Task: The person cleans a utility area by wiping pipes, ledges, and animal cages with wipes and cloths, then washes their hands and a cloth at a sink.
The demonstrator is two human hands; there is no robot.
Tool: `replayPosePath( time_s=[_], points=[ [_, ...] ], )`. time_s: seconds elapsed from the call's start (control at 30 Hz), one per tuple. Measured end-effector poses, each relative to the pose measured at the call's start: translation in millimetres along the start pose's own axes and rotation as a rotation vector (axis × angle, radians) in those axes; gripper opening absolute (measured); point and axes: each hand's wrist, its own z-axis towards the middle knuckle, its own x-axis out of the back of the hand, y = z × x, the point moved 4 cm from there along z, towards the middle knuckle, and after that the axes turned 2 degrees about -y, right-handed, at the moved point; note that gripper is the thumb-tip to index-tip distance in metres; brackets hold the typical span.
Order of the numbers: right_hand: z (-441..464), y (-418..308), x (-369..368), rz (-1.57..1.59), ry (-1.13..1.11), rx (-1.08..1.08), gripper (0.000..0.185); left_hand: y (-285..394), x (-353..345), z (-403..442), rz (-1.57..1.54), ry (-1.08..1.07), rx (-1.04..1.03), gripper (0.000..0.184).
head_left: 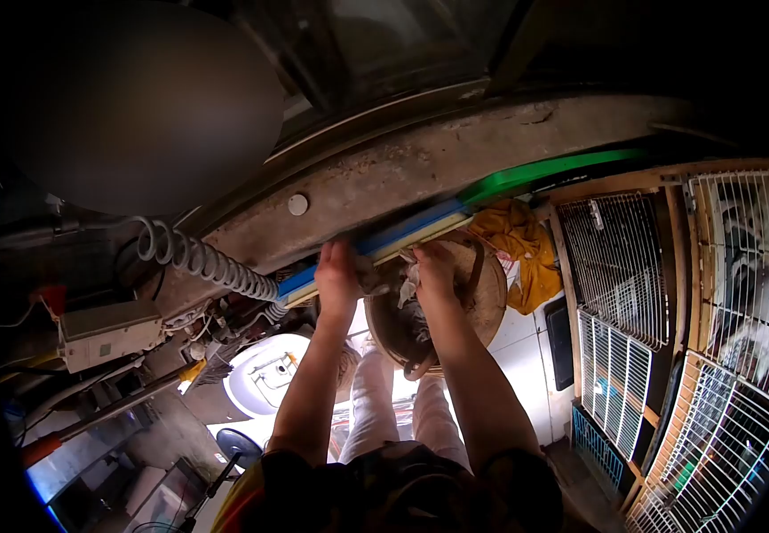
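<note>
Near the centre, a crumpled grey cloth is hanging over a round basket, pinched by the right hand. The left hand is meeting the edge of a blue-and-cream strip, its grip unclear. Pale floor is showing before wire cages, right.

You can read no text, label, brand, number or sign anywhere in this view, whether to your left or right, near or far.
</note>
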Motion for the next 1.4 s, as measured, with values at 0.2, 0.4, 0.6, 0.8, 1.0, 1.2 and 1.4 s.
replayPosePath(
  time_s=[0.2, 0.4, 0.6, 0.8, 1.0, 1.2, 1.4],
  points=[
    [-6, -9, 11, -0.175, 0.044, 0.037, 0.009, -3, -68, 12, -0.001, -0.172, -0.166, 0.021],
    [-14, -28, 8, -0.029, 0.023, -0.271, 0.014, 22, -70, 7, -0.232, -0.241, -0.115, 0.033],
    [-7, -10, 31, -0.034, -0.169, -0.068, 0.024, 46, -99, 22, -0.353, -0.221, -0.185, 0.043],
    [-20, -33, 33, -0.267, 0.036, -0.218, 0.029, 79, -143, 45, -0.6, -0.477, -0.175, 0.036],
    [-25, -31, 39, -0.312, 0.102, -0.279, 0.033, 74, -155, 37, -0.393, -0.489, -0.351, 0.031],
    [-33, -27, 38, -0.225, 0.107, -0.23, 0.033, 54, -107, -3, -0.149, -0.717, -0.403, 0.044],
    [-28, -21, 41, -0.144, 0.045, -0.267, 0.029, 21, -30, -28, 0.173, -0.954, -0.372, 0.056]
  ],
)
